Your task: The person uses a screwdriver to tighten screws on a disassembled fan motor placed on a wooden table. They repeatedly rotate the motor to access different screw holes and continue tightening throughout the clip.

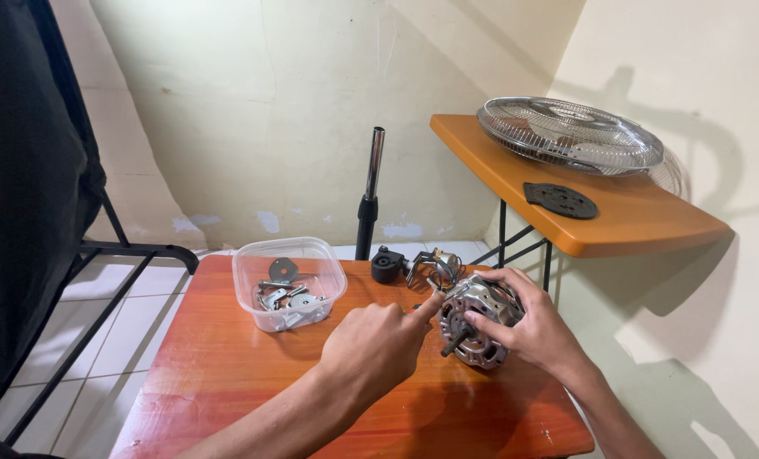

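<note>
A grey metal fan motor (pixel 479 321) with a short shaft pointing toward me rests on the reddish wooden table (pixel 226 374). My right hand (pixel 536 327) wraps around the motor's right side and grips it. My left hand (pixel 375 340) is curled, its index finger stretched out and touching the motor's upper left edge. Whether something small sits between those fingers is hidden.
A clear plastic tub (pixel 289 282) of metal parts stands on the table's left. A black knob (pixel 387 264) and a wired part (pixel 437 266) lie behind the motor. A fan pole (pixel 369 195) rises at the back. An orange shelf (pixel 626 217) bears a wire fan grille (pixel 570 134) and black disc (pixel 560 201).
</note>
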